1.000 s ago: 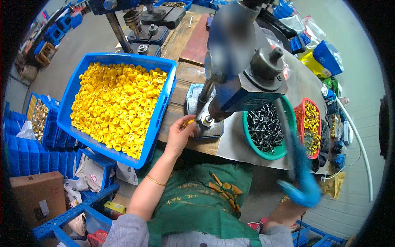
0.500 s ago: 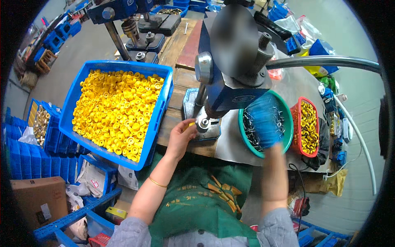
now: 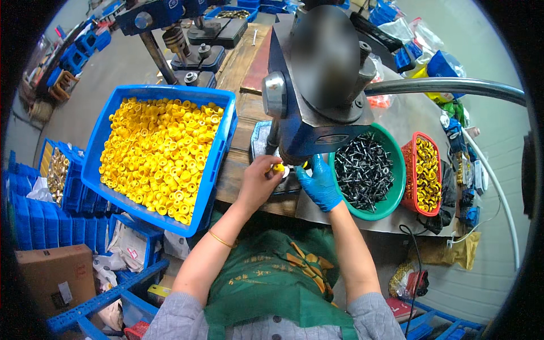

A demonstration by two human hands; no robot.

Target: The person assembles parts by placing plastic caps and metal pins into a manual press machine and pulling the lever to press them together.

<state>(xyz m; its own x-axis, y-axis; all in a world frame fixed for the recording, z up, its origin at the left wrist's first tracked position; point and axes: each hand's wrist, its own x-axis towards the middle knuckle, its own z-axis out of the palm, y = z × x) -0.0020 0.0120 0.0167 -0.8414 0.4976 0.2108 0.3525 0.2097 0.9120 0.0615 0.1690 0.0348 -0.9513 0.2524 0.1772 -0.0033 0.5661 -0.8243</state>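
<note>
Here the left hand (image 3: pixel 258 181) pinches a yellow cap (image 3: pixel 278 168) under the press (image 3: pixel 317 107), steadying it; the gloved right hand (image 3: pixel 320 184), fingers curled together, braces beside.

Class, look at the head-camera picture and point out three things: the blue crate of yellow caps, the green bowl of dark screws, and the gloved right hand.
blue crate (image 3: pixel 170 90): head view, on its far rim.
green bowl (image 3: pixel 391 201): head view, on its right rim.
right hand (image 3: pixel 320 182): head view, on the back of the blue glove.

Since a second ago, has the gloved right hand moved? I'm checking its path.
Yes. The right hand came up from the lower right, past the green bowl of dark screws, leftward to the press base beside the left hand.
</note>
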